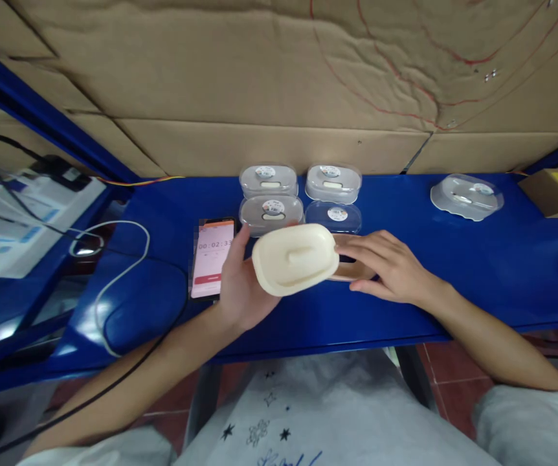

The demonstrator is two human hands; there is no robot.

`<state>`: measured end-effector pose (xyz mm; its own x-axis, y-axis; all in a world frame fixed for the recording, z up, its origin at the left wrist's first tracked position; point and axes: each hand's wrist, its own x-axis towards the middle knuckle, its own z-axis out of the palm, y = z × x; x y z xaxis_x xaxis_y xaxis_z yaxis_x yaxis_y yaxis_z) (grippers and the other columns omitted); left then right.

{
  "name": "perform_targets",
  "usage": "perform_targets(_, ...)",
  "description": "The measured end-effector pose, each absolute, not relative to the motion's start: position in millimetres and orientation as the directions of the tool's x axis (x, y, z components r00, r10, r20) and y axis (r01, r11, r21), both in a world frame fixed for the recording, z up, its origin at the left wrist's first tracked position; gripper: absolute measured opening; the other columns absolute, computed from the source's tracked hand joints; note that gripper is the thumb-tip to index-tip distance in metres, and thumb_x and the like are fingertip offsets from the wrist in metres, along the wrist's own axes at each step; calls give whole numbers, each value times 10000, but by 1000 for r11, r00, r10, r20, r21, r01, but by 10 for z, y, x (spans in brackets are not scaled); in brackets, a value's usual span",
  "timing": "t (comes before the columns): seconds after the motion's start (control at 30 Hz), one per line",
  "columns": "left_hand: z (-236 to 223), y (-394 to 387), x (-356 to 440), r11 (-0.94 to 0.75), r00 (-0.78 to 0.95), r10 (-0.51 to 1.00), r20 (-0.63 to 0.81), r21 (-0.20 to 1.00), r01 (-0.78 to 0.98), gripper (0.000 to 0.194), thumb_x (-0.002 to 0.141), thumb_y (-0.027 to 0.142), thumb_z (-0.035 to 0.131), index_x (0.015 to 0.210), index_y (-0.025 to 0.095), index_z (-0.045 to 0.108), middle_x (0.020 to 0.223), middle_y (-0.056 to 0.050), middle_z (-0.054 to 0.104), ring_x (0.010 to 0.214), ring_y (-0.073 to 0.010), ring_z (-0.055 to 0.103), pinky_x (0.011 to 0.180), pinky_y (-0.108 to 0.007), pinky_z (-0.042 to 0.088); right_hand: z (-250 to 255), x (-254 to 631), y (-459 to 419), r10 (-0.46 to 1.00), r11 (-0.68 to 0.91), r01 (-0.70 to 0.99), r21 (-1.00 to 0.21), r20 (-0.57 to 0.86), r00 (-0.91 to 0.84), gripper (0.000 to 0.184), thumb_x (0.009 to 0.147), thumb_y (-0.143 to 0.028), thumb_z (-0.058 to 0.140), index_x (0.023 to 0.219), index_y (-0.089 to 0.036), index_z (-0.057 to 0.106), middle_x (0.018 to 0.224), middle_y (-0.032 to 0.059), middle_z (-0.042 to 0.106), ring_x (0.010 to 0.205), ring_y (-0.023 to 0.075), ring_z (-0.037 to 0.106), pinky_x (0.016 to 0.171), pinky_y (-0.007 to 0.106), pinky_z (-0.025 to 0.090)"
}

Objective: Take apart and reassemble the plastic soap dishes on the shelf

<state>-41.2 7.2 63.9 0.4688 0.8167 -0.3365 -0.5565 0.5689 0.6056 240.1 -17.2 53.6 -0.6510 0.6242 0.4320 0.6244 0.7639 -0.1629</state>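
While the left hand [244, 294] grips a cream piece [294, 268], the right hand [391, 266] arches beside it; thumb and fingers stand parted.

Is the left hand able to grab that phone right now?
Probably not easily: the left hand is holding the cream piece. The phone lies close beside it, though, with nothing seen blocking the way.
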Motion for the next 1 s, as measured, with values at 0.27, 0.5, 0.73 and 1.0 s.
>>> perform_targets(0.27, 753, 324, -503, 280, 177, 959, -220, 810, -515, 652, 1047, 675, 343, 1247, 210, 754, 1232, -103, 797, 1352, -392, 627, 1052, -596, 571, 496, 2387, -182, 604, 784, 618, -56, 298, -739, 231, 1049, -311, 638, 1233, -196, 716, 1308, 108, 784, 1237, 276, 726, 1019, 433, 537)
perform_targets(0.5, 579, 257, -397, 417, 224, 907, -358, 675, -608, 489, 1042, 589, 457, 1152, 226, 766, 1213, -42, 812, 1322, -329, 665, 1072, -479, 593, 683, 2454, -258, 530, 807, 572, -145, 605, -594, 249, 949, -214, 758, 1195, -235, 725, 957, 18, 834, 776, 178, 761, 764, 365, 565)
perform_targets(0.73, 564, 251, -395, 406, 232, 913, -336, 681, -609, 462, 1025, 577, 488, 1175, 236, 761, 1230, -39, 811, 1275, -317, 700, 1050, -466, 602, 727, 2451, -297, 537, 809, 553, -201, 635, -555, 351, 972, -214, 737, 1306, -317, 708, 877, -32, 815, 666, 160, 717, 699, 365, 539)
perform_targets(1.0, 454, 27, -298, 685, 558, 710, -430, 604, -407, 643, 954, 742, 513, 1175, 206, 794, 1120, -102, 835, 1236, -397, 726, 1025, -528, 590, 558, 2350, -383, 438, 823, 568, -29, 668, -601, 693, 963, -247, 782, 1584, -362, 496, 997, -52, 831, 806, 170, 724, 818, 383, 511)
